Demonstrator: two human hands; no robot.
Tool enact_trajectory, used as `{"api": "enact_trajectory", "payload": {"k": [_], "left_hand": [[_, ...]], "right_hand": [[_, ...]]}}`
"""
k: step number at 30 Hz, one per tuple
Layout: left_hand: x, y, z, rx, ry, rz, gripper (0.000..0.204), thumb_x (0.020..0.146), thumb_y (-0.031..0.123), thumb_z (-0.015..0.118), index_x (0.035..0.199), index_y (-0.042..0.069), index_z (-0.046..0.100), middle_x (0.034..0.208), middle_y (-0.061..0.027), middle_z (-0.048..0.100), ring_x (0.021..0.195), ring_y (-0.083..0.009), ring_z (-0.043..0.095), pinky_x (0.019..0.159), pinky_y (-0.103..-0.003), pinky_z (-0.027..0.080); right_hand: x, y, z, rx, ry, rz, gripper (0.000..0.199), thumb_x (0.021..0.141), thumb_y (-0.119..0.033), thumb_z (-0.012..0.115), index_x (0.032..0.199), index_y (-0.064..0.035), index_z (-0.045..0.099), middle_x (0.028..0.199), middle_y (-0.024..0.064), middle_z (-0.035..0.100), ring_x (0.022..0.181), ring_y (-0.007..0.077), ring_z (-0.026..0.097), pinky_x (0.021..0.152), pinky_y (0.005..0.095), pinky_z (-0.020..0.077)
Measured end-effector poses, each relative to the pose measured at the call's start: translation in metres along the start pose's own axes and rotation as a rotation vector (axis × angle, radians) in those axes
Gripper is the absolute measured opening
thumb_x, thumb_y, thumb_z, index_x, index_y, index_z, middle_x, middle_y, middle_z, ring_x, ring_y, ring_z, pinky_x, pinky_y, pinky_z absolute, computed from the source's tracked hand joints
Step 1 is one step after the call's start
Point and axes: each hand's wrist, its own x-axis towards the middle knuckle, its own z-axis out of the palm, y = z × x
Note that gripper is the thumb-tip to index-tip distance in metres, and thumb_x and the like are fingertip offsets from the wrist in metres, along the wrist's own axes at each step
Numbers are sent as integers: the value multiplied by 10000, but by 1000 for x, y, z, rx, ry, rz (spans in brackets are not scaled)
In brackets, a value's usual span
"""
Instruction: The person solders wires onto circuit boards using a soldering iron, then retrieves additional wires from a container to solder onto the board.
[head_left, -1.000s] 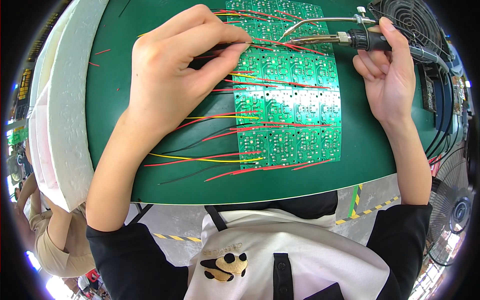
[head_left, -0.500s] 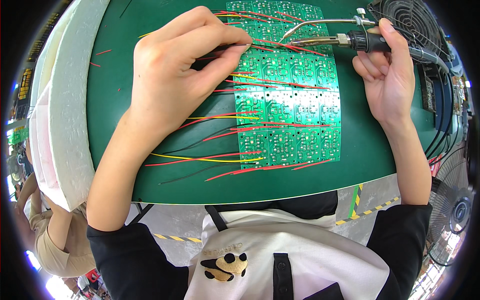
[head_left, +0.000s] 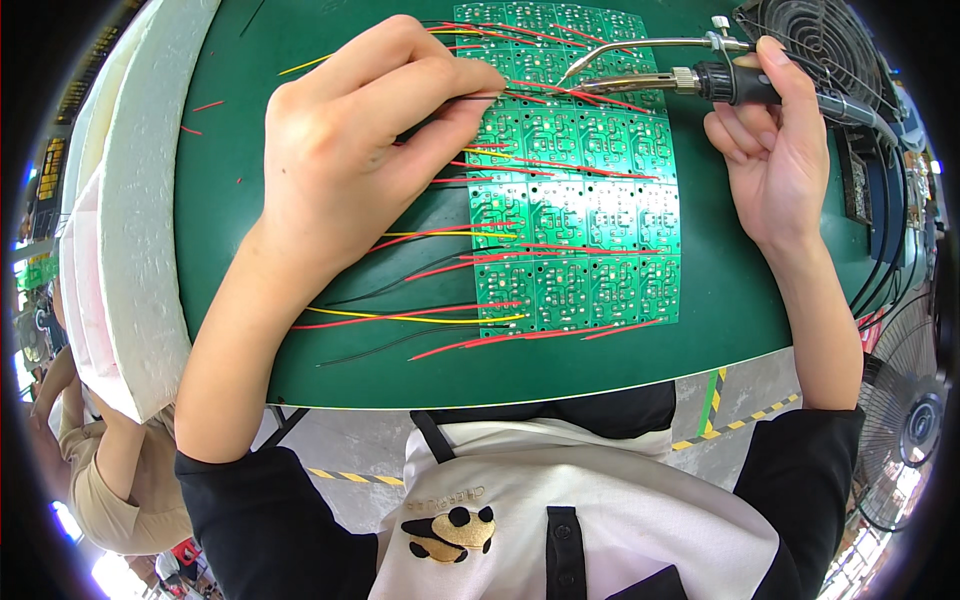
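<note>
We see the left hand [head_left: 350, 140] a touch lower than a second ago, thumb and index pinching a black wire [head_left: 470, 98]. Right under its fingertips and out to its right: green circuit board panel [head_left: 620, 215], nudged very slightly left. More yellow wire [head_left: 303, 67] shows past the knuckles. Right hand [head_left: 785, 150], practically unchanged, grips the soldering iron [head_left: 735, 84], tip near the left fingertips. Beyond it, we see a black fan [head_left: 820, 45].

Left hand [head_left: 345, 140] pinches; right hand [head_left: 785, 170] curls, palm up.
</note>
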Motion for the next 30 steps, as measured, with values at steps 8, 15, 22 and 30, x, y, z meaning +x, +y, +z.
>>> {"api": "enact_trajectory", "payload": {"k": [8, 15, 22, 30], "left_hand": [[1, -2, 0, 7, 0, 12, 165, 670, -73, 653, 815, 4, 666, 707, -57, 566, 607, -123, 551, 533, -210, 443], [1, -2, 0, -2, -1, 23, 169, 667, -75, 652, 815, 5, 666, 710, -60, 567, 623, -135, 556, 548, -218, 442], [1, -3, 0, 18, 3, 23, 169, 669, -71, 652, 819, 7, 668, 711, -61, 568, 627, -137, 559, 553, -219, 442], [1, -4, 0, 1, 6, 8, 156, 685, -66, 648, 820, 9, 670, 715, -60, 572, 637, -134, 564, 561, -221, 445]], "right_hand": [[0, 0, 0, -2, -20, 5, 226, 919, -248, 454, 811, -62, 525, 509, -66, 208, 459, 40, 171, 437, 215, 171], [0, -1, 3, -3, 61, 8, 232, 924, -241, 443, 798, -62, 518, 509, -66, 206, 459, 41, 168, 434, 215, 167], [1, 1, 0, 13, -46, 6, 234, 926, -235, 437, 779, -67, 507, 506, -64, 207, 455, 41, 168, 428, 217, 164], [1, 0, 1, 19, -22, 13, 231, 924, -238, 443, 790, -65, 517, 505, -66, 209, 458, 40, 169, 429, 214, 167]]}}
